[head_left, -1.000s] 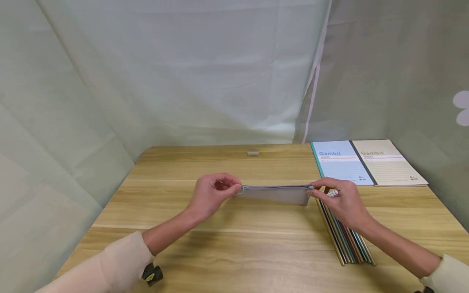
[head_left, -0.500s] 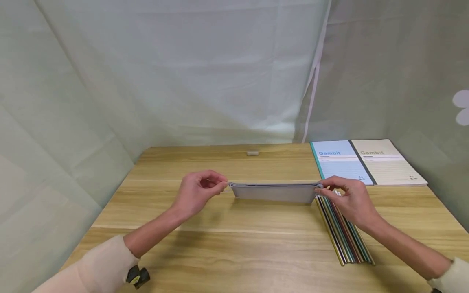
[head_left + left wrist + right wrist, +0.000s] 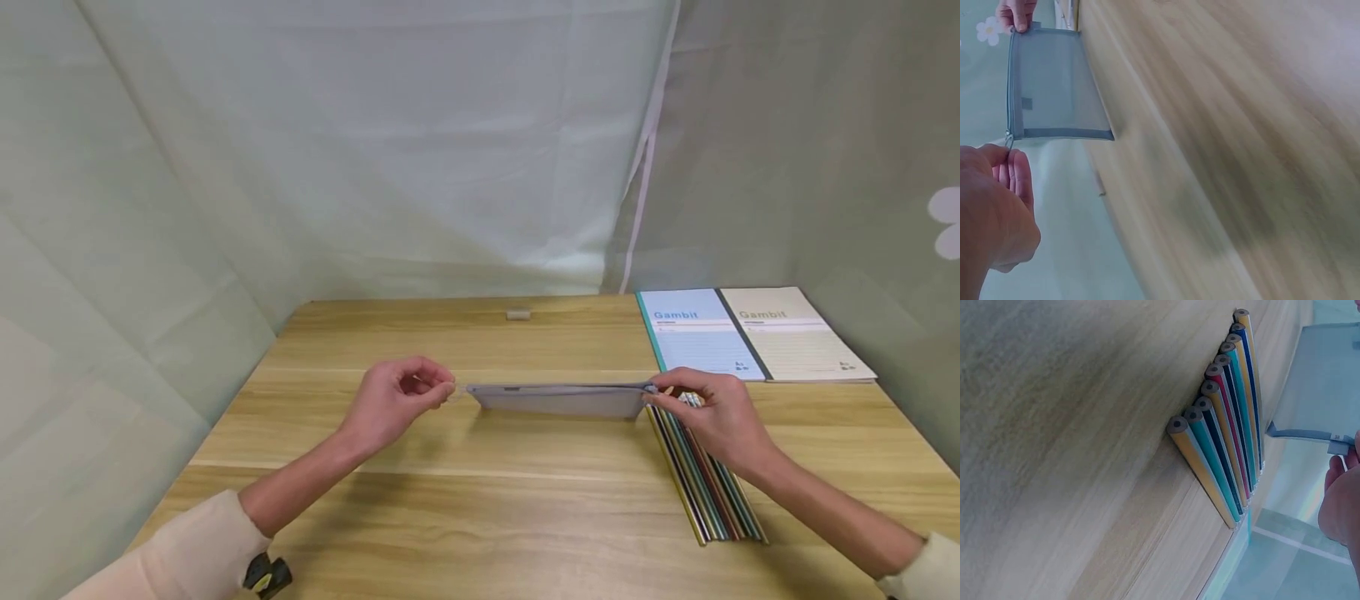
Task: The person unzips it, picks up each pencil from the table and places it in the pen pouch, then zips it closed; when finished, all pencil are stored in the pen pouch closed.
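Observation:
A grey-blue see-through zip pouch (image 3: 562, 402) stands upright on its long side, its zipper edge on top. My left hand (image 3: 393, 404) is at its left end, thumb and forefinger pinching the zipper pull's ring (image 3: 1009, 141). At the opposite upper corner, my right hand (image 3: 712, 417) pinches the pouch by its small end tab (image 3: 1337, 448). In the left wrist view the slider sits right at the pouch's left corner. No contents show through the sheer side. Below my right hand lies a row of pencils (image 3: 1229, 412) in gold, teal, dark blue and red.
Two notebooks, one blue (image 3: 693, 342) and one cream (image 3: 795, 342), lie side by side at the table's back right. A small grey cylinder (image 3: 517, 315) rests near the back edge of the wooden table (image 3: 480, 517). Pale curtains (image 3: 420, 150) hang behind and beside it.
My left hand has moved left with the zipper pull, to the pouch's left end. My right hand has shifted slightly right, and more of the pouch shows between the hands.

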{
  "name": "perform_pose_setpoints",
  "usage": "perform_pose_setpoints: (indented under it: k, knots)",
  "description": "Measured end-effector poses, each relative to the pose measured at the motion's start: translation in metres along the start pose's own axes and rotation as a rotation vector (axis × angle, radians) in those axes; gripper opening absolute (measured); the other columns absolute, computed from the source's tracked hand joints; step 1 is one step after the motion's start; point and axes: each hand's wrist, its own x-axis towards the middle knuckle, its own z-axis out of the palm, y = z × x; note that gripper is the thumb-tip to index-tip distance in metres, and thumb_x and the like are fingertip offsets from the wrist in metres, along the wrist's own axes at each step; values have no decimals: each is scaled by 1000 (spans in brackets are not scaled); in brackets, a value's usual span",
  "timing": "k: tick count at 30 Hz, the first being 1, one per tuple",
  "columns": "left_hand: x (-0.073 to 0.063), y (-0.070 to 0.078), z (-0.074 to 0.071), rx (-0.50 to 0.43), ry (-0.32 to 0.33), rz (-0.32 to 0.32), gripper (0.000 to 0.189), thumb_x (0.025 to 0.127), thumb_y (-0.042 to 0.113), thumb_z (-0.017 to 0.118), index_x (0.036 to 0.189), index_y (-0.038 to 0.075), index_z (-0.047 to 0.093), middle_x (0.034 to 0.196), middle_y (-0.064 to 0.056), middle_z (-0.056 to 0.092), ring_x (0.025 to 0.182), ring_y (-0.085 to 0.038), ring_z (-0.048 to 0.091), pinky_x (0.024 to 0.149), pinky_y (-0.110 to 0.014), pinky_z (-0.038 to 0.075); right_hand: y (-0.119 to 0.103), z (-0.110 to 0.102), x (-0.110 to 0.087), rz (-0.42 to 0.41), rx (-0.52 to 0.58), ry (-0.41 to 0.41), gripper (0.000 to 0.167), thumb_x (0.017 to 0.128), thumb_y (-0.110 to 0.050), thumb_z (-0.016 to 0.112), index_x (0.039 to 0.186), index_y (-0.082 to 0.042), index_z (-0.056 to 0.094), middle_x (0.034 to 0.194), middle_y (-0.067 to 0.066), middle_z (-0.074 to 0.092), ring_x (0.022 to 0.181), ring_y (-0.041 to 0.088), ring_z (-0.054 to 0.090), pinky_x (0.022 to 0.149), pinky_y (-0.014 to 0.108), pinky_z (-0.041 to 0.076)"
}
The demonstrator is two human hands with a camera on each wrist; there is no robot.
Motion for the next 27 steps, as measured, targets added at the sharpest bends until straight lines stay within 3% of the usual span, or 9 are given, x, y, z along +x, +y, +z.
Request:
perform_pose_setpoints:
  k: [3,11,16,21,24,27]
  knots:
    - [-2,-5,0,-3,-11,-8,9,95,13,82,101,8,78,89,-3,76,78,-21,69,66,-23,59,-1,2,0,-3,26,-12,23,84,6,86,96,-13,83,90,-4,78,74,3,60,60,16,48]
    - [-5,-9,-2,-29,-97,-41,7,97,12,81,102,11,76,93,-8,77,84,-37,73,69,-31,63,0,2,-1,-23,66,-43,26,84,7,86,101,-12,83,93,-1,79,72,7,61,52,19,47]
    - [-4,-8,-3,16,-119,-21,10,97,19,81,104,15,76,99,-2,76,89,-28,72,74,-31,63,3,3,-2,-55,102,-42,29,81,10,86,101,-10,83,95,2,79,71,6,62,52,18,48]
    - [2,-1,-4,32,-129,33,29,96,25,83,123,18,73,123,4,72,108,-18,69,92,-36,61,4,4,-1,-60,117,-42,30,81,11,86,102,-10,83,95,1,79,71,6,61,52,19,47]
    - [7,5,-4,33,-135,74,45,96,27,83,138,19,68,138,2,68,124,-20,64,104,-43,57,4,5,-2,-55,114,-43,30,81,10,87,102,-10,84,96,2,79,71,6,61,52,19,47]
    - [12,12,-1,47,-138,97,55,95,29,84,146,22,63,146,3,64,131,-24,60,107,-47,55,5,5,-3,-52,113,-47,30,81,10,87,103,-10,84,97,2,79,71,6,62,53,18,47]
